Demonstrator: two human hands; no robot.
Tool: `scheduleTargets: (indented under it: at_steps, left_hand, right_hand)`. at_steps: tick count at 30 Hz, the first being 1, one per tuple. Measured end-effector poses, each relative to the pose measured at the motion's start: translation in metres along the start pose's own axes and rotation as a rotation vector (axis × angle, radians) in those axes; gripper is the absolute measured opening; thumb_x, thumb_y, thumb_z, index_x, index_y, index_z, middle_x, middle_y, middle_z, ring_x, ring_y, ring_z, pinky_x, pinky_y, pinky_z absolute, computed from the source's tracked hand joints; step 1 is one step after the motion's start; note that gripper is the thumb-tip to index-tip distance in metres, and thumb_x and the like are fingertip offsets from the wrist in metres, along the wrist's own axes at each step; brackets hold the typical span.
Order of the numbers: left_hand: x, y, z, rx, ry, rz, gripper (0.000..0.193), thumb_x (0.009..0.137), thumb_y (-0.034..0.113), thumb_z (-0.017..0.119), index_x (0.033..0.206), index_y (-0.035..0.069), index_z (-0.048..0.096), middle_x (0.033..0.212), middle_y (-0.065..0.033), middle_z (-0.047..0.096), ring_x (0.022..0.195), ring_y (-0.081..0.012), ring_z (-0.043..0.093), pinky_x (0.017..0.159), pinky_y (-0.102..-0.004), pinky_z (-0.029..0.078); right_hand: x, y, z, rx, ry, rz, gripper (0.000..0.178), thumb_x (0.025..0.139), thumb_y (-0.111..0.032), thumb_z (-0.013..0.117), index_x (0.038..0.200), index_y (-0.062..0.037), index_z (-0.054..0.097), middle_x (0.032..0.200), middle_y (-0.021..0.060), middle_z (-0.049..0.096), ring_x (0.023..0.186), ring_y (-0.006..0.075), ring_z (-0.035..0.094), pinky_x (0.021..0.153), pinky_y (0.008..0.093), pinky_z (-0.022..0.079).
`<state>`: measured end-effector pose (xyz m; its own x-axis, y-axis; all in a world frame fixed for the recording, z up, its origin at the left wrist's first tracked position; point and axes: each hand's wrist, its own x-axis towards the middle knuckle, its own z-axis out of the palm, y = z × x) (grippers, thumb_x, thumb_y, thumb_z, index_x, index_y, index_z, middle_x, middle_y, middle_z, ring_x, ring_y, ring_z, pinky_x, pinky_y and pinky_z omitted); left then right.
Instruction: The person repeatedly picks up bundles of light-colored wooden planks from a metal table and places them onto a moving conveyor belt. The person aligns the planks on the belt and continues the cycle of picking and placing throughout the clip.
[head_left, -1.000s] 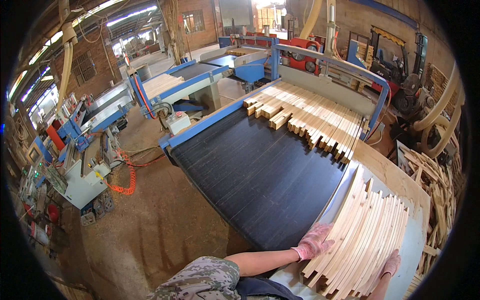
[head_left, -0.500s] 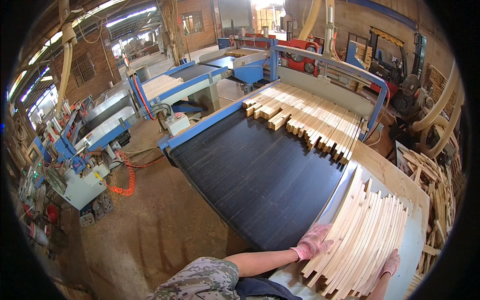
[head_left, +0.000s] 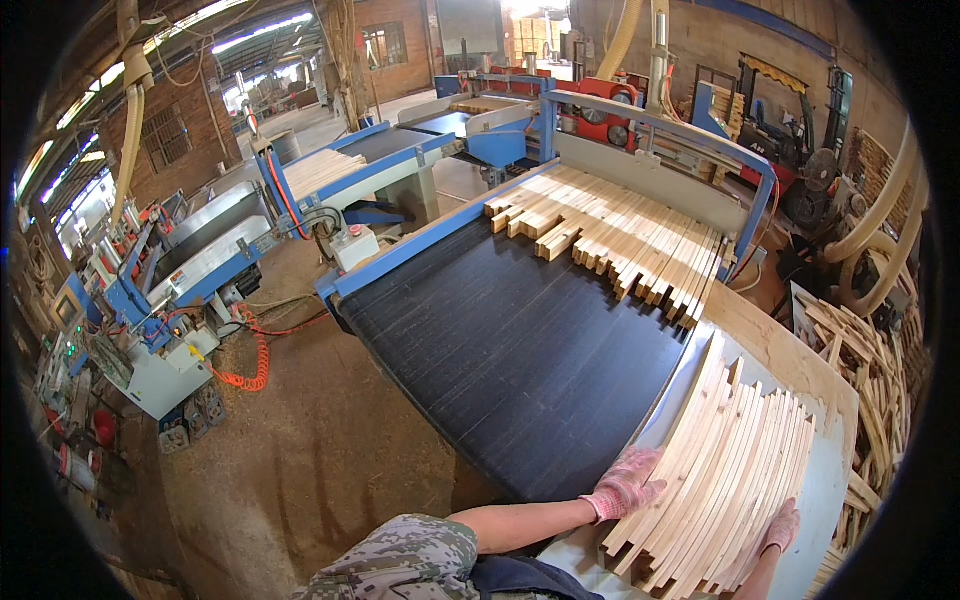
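A row of long pale wooden strips (head_left: 725, 470) lies side by side on a light-coloured side table (head_left: 830, 480) at the lower right, their ends uneven. My left hand (head_left: 625, 485), in a pink-and-white knit glove, presses against the row's left edge, fingers reaching onto the outermost strip. On the opposite edge, my right hand (head_left: 782, 527), gloved alike, bears against the last strip. The row is held between both hands. Parts of the fingers are hidden against the wood.
Left of the table runs a wide black conveyor belt (head_left: 520, 350) carrying another batch of wooden strips (head_left: 630, 225) at its far end, before a blue frame (head_left: 660, 115). Scrap wood (head_left: 870, 400) is piled at right. A machine with an orange coiled hose (head_left: 255, 365) stands at left.
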<state>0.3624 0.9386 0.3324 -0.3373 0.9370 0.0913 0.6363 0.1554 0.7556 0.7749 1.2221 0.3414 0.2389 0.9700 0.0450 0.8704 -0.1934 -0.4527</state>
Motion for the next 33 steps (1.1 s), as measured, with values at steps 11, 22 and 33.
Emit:
scheduleTargets:
  at_steps: [11, 22, 33]
  left_hand:
    - [0.0, -0.005, 0.002, 0.017, 0.008, -0.007, 0.08, 0.107, 0.051, 0.056, 0.165, 0.0, 0.038, 0.163, -0.0259, 0.05, 0.158, -0.0361, 0.039, 0.136, -0.0469, 0.015]
    - [-0.002, 0.003, -0.006, 0.012, -0.019, -0.012, 0.08, 0.107, 0.051, 0.055, 0.165, 0.0, 0.038, 0.165, -0.0261, 0.047, 0.16, -0.0358, 0.036, 0.137, -0.0458, 0.014]
    - [0.0, 0.002, -0.003, 0.008, -0.02, 0.0, 0.081, 0.107, 0.052, 0.056, 0.166, 0.0, 0.036, 0.165, -0.0263, 0.046, 0.16, -0.0369, 0.036, 0.137, -0.0462, 0.013]
  right_hand:
    - [-0.005, -0.011, 0.0, 0.08, -0.05, 0.038, 0.075, 0.11, -0.062, 0.045, 0.13, 0.0078, 0.067, 0.132, 0.032, 0.07, 0.12, 0.0477, 0.066, 0.106, 0.0515, 0.05]
    - [-0.009, -0.01, -0.003, 0.081, -0.031, 0.031, 0.073, 0.111, -0.06, 0.046, 0.129, 0.0074, 0.067, 0.128, 0.0308, 0.072, 0.117, 0.0462, 0.068, 0.103, 0.0507, 0.052]
    - [0.006, 0.007, 0.006, 0.013, 0.01, -0.013, 0.073, 0.11, -0.06, 0.046, 0.125, 0.0084, 0.067, 0.127, 0.0315, 0.071, 0.117, 0.048, 0.068, 0.103, 0.0512, 0.051]
